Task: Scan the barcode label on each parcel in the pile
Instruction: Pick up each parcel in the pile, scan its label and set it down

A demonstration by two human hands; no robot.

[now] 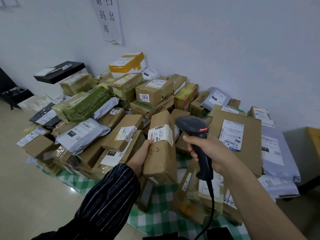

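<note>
**Box in the left hand, scanner in the right**

Head view. The left hand (140, 158) grips a brown box (161, 163) by its left edge. The thumb lies on the front face and the other fingers are hidden behind it. The box is held over the pile (121, 122), its long side running away from the camera, with "2-2" handwritten on its face. Its label (161, 134), white with a barcode, wraps the far part of that face, just beyond the thumb. A striped sleeve (107, 196) covers the arm below and left of the box.

Right of the box, the right hand (209, 151) is curled round the handle of a black scanner (199, 135). The scanner's head sits just right of the label, near the box but apart from it, with a red strip lit on its back. Its cable (210, 205) hangs from the base of the handle and runs down, below and right of the box.

The pile spreads behind the box and to both sides. A 5942 box (154, 91) lies behind it and a grey bag (83, 134) to its left. A flat box (242, 135) with a white label lies to its right, past the scanner. A taped box (128, 64), white with yellow tape, stands far behind it against the wall. A green checked cloth (161, 220) shows beneath the box, under the pile. Far left of the box and behind it, a black shelf (60, 71) stands out from the wall. High behind the box hangs a paper sign (109, 19) with printed characters.
</note>
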